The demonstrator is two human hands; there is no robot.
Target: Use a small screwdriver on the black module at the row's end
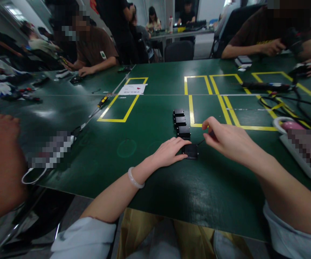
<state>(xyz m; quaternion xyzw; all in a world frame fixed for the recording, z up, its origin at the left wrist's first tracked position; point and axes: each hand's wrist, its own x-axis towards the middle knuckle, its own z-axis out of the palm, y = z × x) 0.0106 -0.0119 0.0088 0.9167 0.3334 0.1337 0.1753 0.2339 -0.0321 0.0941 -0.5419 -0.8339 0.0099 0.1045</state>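
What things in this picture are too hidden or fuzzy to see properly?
- Head view: the nearest small black box is partly covered by the left hand.
- Head view: the thin dark tool in the right hand is mostly hidden by fingers; its kind is unclear.
- Head view: the tray at the right is blurred out and cut by the edge.
- Far table items are too small.

— Where does the single view sit?
— On the person's head, looking forward and down across the dark green table with yellow taped rectangles (pixel 155 180).
— How near?
— Close: both forearms enter from the bottom edge, while seated co-workers line the far side. There is no second view.
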